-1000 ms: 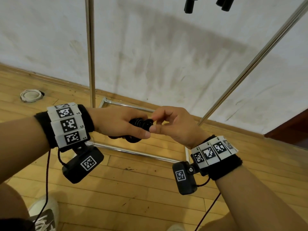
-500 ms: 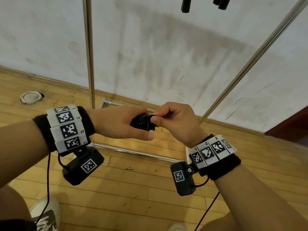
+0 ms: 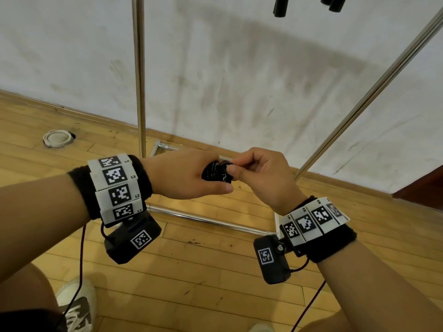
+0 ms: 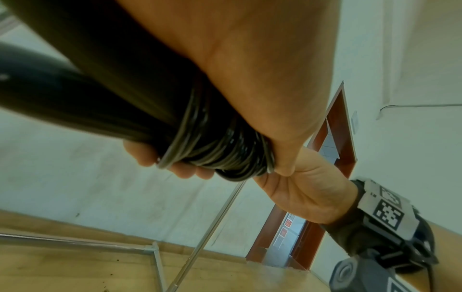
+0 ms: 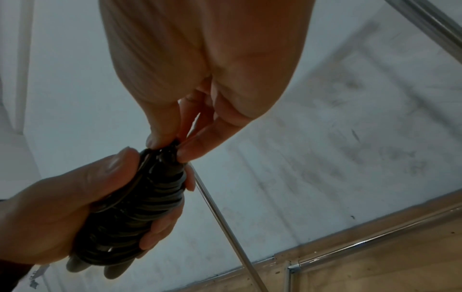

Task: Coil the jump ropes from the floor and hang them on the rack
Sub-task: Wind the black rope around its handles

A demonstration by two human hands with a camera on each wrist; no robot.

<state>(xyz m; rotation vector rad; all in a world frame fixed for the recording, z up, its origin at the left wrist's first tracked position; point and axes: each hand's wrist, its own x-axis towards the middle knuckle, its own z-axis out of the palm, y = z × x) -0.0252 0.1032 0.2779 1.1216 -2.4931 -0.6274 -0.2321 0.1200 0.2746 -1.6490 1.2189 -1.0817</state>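
Right at the middle of the head view, you've got the coiled jump rope [image 3: 217,173] bundled up between both hands. Your left hand [image 3: 185,174] is wrapped around the bundle, thumb along one side and fingers curled under it. Your right hand [image 3: 260,174] pinches the top end of the coil with thumb and fingertips [image 5: 186,153]; looks like you're tucking the last bit in, though I can't tell exactly what's pinched.

The cord looks thin, glossy and kinda springy, so my guess is it's light but slippery and wants to unwind the second you loosen up. Keep the squeeze around the middle of the wraps, not the ends.

Below your wrists is the wooden floor [image 3: 191,283], with the rack [image 3: 140,75] base rails lying across it and its uprights rising toward the top of frame in front of the scuffed wall [image 3: 239,68]. Up at the top edge, black handles [image 3: 279,7] hang down, probably ropes already hung. A white ring-shaped thing [image 3: 57,138] sits on the floor at far left.
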